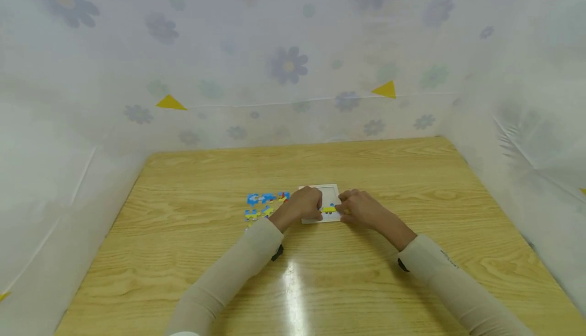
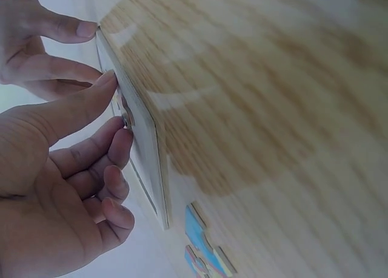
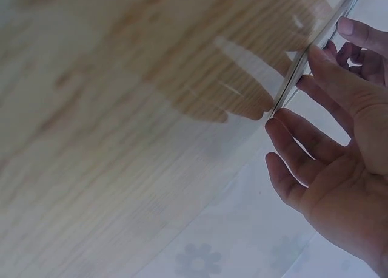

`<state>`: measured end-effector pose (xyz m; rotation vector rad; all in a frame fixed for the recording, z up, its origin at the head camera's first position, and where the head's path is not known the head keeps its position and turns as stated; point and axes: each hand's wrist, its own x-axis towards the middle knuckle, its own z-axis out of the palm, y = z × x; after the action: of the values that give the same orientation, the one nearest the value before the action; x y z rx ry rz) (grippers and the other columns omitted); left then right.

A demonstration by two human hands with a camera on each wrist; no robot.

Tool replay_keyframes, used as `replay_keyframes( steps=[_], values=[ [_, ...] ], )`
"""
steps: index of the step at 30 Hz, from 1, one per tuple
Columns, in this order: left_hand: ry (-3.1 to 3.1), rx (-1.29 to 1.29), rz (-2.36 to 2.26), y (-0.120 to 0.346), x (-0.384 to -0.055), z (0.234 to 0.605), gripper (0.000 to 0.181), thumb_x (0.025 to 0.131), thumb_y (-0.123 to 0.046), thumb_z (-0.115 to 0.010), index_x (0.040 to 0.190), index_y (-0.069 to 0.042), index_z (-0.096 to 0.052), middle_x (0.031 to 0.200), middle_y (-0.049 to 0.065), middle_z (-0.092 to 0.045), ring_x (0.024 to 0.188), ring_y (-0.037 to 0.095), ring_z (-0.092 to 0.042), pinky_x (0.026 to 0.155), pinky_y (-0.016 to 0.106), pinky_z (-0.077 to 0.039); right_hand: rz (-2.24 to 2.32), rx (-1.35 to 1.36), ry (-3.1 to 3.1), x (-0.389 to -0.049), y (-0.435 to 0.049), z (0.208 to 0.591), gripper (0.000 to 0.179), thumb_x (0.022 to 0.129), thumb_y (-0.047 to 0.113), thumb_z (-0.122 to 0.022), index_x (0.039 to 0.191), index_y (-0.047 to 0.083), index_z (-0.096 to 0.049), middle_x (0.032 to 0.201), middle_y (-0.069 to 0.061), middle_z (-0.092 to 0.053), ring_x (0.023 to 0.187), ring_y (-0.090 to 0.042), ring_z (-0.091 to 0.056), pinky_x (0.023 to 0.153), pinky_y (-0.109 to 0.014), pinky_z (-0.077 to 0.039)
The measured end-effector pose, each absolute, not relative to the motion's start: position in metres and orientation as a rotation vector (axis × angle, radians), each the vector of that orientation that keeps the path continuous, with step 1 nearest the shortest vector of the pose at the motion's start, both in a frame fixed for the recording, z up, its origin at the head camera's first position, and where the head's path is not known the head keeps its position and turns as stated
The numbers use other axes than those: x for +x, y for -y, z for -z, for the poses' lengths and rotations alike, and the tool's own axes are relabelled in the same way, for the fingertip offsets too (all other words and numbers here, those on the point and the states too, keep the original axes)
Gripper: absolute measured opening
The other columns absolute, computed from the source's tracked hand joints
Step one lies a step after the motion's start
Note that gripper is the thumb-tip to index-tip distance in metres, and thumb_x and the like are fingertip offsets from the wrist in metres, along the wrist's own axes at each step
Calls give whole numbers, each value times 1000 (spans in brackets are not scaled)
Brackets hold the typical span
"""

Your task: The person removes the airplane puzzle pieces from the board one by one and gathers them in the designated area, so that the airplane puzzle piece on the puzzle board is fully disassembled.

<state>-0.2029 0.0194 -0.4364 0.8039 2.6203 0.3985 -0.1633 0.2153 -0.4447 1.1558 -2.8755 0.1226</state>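
A pale square puzzle tray (image 1: 326, 188) lies on the table, a few yellow and blue jigsaw pieces (image 1: 328, 208) in its lower part. My left hand (image 1: 304, 203) is over the tray's left side. Its thumb and index finger pinch a small puzzle piece (image 2: 127, 118) at the tray surface, mostly hidden by the fingertips; the other fingers curl loosely. My right hand (image 1: 363, 208) holds the tray's right edge between thumb and fingers, with the index finger reaching in beside the yellow piece. In the right wrist view the tray (image 3: 294, 71) shows edge-on.
Several loose blue, yellow and red jigsaw pieces (image 1: 261, 198) lie left of the tray, partly behind the left forearm. The wood-grain table (image 1: 206, 173) is glossy. Flower-printed white sheeting (image 1: 256, 71) surrounds its back and sides, with yellow triangles (image 1: 386, 90) on it.
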Motion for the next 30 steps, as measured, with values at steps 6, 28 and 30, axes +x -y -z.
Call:
replay_keyframes(
  steps=[6,28,30],
  values=[
    [-2640,812,-389,-19,-203,437,23,76,-26,-80,84,-11,-65,82,-3,-64,68,9,-54,59,22,-44,-99,1169,2856,-162,-215,444,26,79,22,-76,100,7,-74,108,-20,-65,95,-34,-63,75,-42,-54],
    [-2598,768,-466,-16,-205,433,18,78,-21,-78,81,-13,-63,80,-3,-62,67,10,-54,58,23,-45,-116,1138,2888,-162,-215,441,31,78,22,-77,105,6,-73,113,-22,-65,99,-34,-63,80,-43,-54],
    [-2599,765,-467,-16,-205,433,18,78,-22,-78,82,-13,-63,82,-3,-62,67,10,-55,59,23,-45,-107,1139,2889,-162,-214,442,32,78,23,-77,105,6,-73,113,-21,-65,100,-34,-63,80,-42,-54]
  ],
)
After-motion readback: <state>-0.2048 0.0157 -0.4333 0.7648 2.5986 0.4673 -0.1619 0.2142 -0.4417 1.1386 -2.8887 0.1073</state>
